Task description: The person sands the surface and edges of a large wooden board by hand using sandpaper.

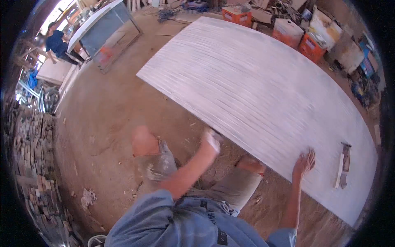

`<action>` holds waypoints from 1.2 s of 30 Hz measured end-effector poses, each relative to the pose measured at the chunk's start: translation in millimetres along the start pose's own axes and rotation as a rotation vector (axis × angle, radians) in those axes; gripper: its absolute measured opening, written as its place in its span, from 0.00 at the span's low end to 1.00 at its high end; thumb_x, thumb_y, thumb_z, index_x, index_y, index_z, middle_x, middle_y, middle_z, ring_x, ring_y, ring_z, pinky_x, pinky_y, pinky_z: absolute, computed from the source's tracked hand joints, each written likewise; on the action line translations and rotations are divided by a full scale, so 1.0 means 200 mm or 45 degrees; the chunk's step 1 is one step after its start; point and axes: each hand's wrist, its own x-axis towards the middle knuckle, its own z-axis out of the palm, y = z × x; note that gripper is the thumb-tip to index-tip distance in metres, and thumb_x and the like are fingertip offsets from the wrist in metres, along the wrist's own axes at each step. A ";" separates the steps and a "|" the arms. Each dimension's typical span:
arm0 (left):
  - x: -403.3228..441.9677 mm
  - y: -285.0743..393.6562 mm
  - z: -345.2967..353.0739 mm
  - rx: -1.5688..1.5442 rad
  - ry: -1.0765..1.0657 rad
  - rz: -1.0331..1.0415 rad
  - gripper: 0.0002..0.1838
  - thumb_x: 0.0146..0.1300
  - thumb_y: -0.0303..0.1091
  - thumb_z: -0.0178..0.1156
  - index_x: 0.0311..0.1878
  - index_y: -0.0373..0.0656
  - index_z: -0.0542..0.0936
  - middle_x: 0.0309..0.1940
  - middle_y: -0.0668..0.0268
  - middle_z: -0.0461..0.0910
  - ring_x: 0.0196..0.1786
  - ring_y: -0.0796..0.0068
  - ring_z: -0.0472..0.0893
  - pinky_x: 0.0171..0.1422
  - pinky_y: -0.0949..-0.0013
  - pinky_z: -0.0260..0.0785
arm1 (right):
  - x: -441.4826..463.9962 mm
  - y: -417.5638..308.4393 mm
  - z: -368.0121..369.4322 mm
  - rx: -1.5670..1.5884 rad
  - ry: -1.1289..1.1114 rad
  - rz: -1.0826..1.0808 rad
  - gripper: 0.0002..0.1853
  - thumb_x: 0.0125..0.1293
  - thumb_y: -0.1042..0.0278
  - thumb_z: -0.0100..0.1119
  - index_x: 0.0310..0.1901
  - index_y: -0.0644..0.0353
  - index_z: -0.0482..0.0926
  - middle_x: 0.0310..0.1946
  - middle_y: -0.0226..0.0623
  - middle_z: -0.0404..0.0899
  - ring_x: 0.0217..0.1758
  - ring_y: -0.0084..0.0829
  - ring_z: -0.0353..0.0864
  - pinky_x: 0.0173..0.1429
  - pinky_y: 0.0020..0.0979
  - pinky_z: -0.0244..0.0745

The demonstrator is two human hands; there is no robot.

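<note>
A large pale panel [247, 78] with a streaked, ribbed surface lies in front of me. My left hand [212, 142] is closed beside its near edge, whitish on the knuckles; a small dark thing shows at the fingers, too blurred to name. Resting on the panel further right is my right hand [304, 162], its fingers spread and slightly blurred, with nothing visible in it. Near the panel's right end lies a dark tool [346, 158], with a narrow pale strip [339, 171] alongside it.
Stacked wood pieces [35, 160] line the left side. At the upper left, a person [57, 43] stands by a grey-topped table [105, 29]. Orange boxes [312, 47] and clutter are beyond the panel. A crumpled scrap [88, 199] lies on the dirt floor.
</note>
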 end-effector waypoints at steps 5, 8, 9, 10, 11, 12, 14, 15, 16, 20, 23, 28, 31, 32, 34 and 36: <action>0.06 0.06 -0.18 0.719 -0.355 0.410 0.09 0.65 0.28 0.48 0.46 0.42 0.76 0.37 0.60 0.78 0.37 0.64 0.77 0.44 0.56 0.72 | 0.00 -0.11 -0.15 0.039 -0.048 0.022 0.26 0.71 0.58 0.52 0.68 0.53 0.66 0.73 0.36 0.61 0.78 0.38 0.53 0.77 0.50 0.46; -0.36 -0.38 0.03 0.149 -0.099 -0.173 0.16 0.62 0.24 0.49 0.53 0.39 0.76 0.44 0.57 0.81 0.42 0.61 0.80 0.49 0.54 0.75 | 0.00 -0.12 -0.17 0.016 -0.092 0.060 0.25 0.71 0.58 0.53 0.67 0.55 0.67 0.73 0.37 0.60 0.78 0.39 0.53 0.76 0.51 0.47; -0.39 -0.40 0.03 0.152 -0.097 -0.183 0.16 0.62 0.24 0.49 0.53 0.39 0.76 0.44 0.57 0.81 0.42 0.61 0.80 0.49 0.54 0.75 | -0.01 -0.10 -0.17 0.026 -0.079 0.031 0.25 0.71 0.58 0.52 0.67 0.55 0.67 0.73 0.37 0.60 0.78 0.39 0.53 0.76 0.51 0.47; -0.41 -0.41 0.05 0.089 -0.090 -0.348 0.15 0.61 0.24 0.50 0.51 0.40 0.77 0.41 0.58 0.81 0.41 0.62 0.80 0.48 0.57 0.75 | 0.00 -0.10 -0.16 0.041 -0.059 0.000 0.26 0.71 0.58 0.52 0.68 0.55 0.67 0.73 0.38 0.60 0.78 0.39 0.53 0.76 0.51 0.47; -0.41 -0.42 0.04 0.026 -0.077 -0.511 0.14 0.60 0.23 0.52 0.49 0.40 0.78 0.38 0.59 0.81 0.40 0.63 0.80 0.46 0.59 0.75 | 0.00 -0.10 -0.17 0.039 -0.061 -0.001 0.26 0.71 0.58 0.52 0.68 0.55 0.67 0.73 0.38 0.60 0.78 0.39 0.53 0.76 0.51 0.47; -0.27 -0.35 -0.05 0.163 -0.260 -0.355 0.10 0.62 0.25 0.52 0.44 0.40 0.79 0.37 0.60 0.82 0.40 0.65 0.80 0.45 0.61 0.74 | 0.00 -0.09 -0.16 0.046 -0.054 -0.004 0.25 0.71 0.58 0.52 0.68 0.55 0.66 0.73 0.38 0.60 0.78 0.39 0.53 0.76 0.51 0.47; -0.04 -0.07 -0.07 0.319 -0.418 0.117 0.11 0.67 0.41 0.52 0.35 0.46 0.77 0.27 0.62 0.78 0.33 0.66 0.77 0.43 0.63 0.72 | -0.01 -0.10 -0.15 0.066 -0.059 0.004 0.25 0.72 0.58 0.51 0.68 0.54 0.66 0.73 0.38 0.60 0.78 0.38 0.53 0.76 0.51 0.47; -0.12 0.00 0.03 0.228 -0.324 0.207 0.13 0.70 0.45 0.50 0.38 0.47 0.77 0.27 0.65 0.78 0.32 0.68 0.76 0.41 0.64 0.70 | -0.01 -0.10 -0.16 0.074 -0.027 -0.017 0.25 0.72 0.58 0.51 0.68 0.54 0.66 0.73 0.38 0.60 0.78 0.38 0.53 0.76 0.51 0.47; -0.21 0.07 0.14 0.143 -0.235 0.303 0.15 0.72 0.48 0.49 0.40 0.47 0.77 0.27 0.68 0.78 0.31 0.70 0.75 0.40 0.65 0.68 | -0.01 -0.10 -0.16 0.079 0.006 -0.044 0.24 0.73 0.59 0.50 0.68 0.53 0.66 0.73 0.37 0.60 0.78 0.37 0.53 0.77 0.51 0.47; -0.48 -0.36 0.14 0.161 -0.189 0.047 0.17 0.75 0.46 0.46 0.52 0.46 0.77 0.31 0.73 0.71 0.33 0.80 0.69 0.41 0.72 0.64 | 0.01 -0.12 -0.16 0.059 -0.033 0.045 0.24 0.73 0.58 0.50 0.68 0.52 0.66 0.73 0.36 0.60 0.78 0.37 0.53 0.77 0.51 0.46; -0.56 -0.42 0.17 0.064 -0.162 -0.093 0.14 0.72 0.40 0.49 0.53 0.45 0.77 0.34 0.71 0.75 0.36 0.76 0.73 0.42 0.68 0.68 | 0.00 -0.10 -0.18 0.084 -0.044 0.001 0.24 0.73 0.57 0.50 0.68 0.52 0.66 0.73 0.35 0.60 0.78 0.37 0.53 0.77 0.50 0.45; -0.20 -0.13 0.03 0.113 -0.197 0.133 0.09 0.71 0.35 0.48 0.44 0.44 0.76 0.33 0.66 0.77 0.34 0.73 0.76 0.39 0.64 0.71 | -0.01 -0.09 -0.14 0.115 0.013 -0.003 0.24 0.71 0.60 0.52 0.68 0.50 0.66 0.73 0.34 0.61 0.78 0.37 0.54 0.77 0.49 0.45; -0.38 -0.28 0.08 0.099 -0.199 0.035 0.10 0.71 0.34 0.47 0.47 0.44 0.76 0.38 0.67 0.77 0.37 0.73 0.76 0.42 0.65 0.71 | 0.00 -0.13 -0.19 0.088 -0.064 0.046 0.25 0.71 0.60 0.52 0.68 0.52 0.66 0.73 0.33 0.61 0.78 0.37 0.53 0.78 0.48 0.45; -0.47 -0.32 0.12 0.116 -0.204 -0.024 0.10 0.71 0.34 0.47 0.48 0.45 0.76 0.39 0.67 0.77 0.39 0.73 0.76 0.44 0.65 0.71 | 0.01 -0.14 -0.19 0.094 -0.060 0.042 0.25 0.71 0.60 0.52 0.68 0.52 0.66 0.73 0.33 0.61 0.78 0.37 0.53 0.78 0.48 0.45; -0.55 -0.36 0.15 0.123 -0.210 -0.205 0.09 0.69 0.33 0.49 0.47 0.46 0.77 0.42 0.68 0.78 0.41 0.72 0.76 0.47 0.65 0.71 | 0.00 -0.11 -0.18 0.103 -0.067 0.014 0.26 0.71 0.59 0.52 0.69 0.53 0.66 0.73 0.36 0.60 0.78 0.38 0.53 0.78 0.47 0.44; -0.28 -0.25 0.02 0.021 -0.149 -0.057 0.10 0.67 0.34 0.51 0.48 0.46 0.77 0.43 0.67 0.78 0.41 0.71 0.76 0.48 0.63 0.71 | 0.01 -0.05 -0.07 0.075 -0.054 -0.005 0.26 0.72 0.59 0.52 0.69 0.54 0.66 0.73 0.38 0.60 0.78 0.38 0.53 0.78 0.48 0.44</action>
